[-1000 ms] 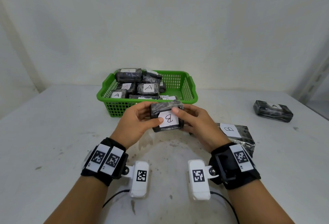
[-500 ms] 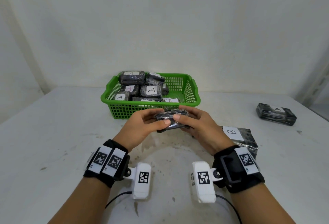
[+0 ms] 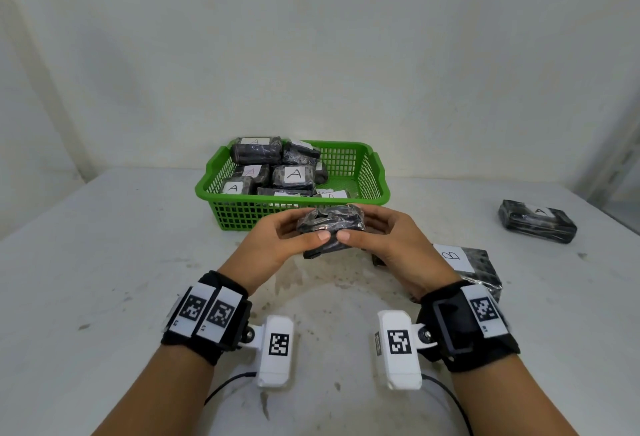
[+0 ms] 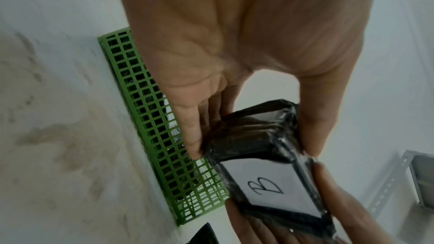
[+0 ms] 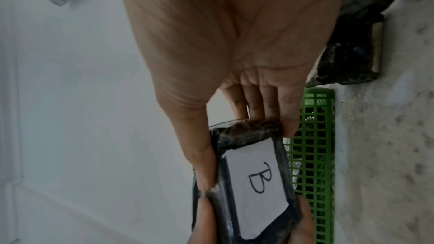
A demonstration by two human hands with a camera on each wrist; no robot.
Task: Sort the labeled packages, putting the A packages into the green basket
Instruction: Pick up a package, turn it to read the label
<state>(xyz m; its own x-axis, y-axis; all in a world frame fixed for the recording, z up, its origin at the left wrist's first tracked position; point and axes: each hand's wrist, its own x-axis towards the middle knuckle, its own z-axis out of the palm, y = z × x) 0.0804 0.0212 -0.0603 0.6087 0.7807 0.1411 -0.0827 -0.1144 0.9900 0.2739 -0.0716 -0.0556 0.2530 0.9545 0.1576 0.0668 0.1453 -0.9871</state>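
Both hands hold one black wrapped package [image 3: 330,224] just in front of the green basket [image 3: 242,216]. My left hand [image 3: 294,233] grips its left end, my right hand [image 3: 370,231] its right end. Its white label reads B [image 4: 265,186] and faces down toward my wrists, as the right wrist view also shows on the package [image 5: 258,177]. The basket holds several black packages labeled A [image 3: 293,175]. Another A package [image 3: 536,222] lies on the table at the far right. A second B package [image 3: 474,264] lies under my right wrist.
The white table [image 3: 104,262] is stained near its middle. A plain wall stands close behind the basket. A grey metal frame [image 4: 413,175] stands off the table's right side.
The held package has been tipped forward, so its B label no longer faces the head camera. Both hands have kept their grip and lifted slightly toward the basket.
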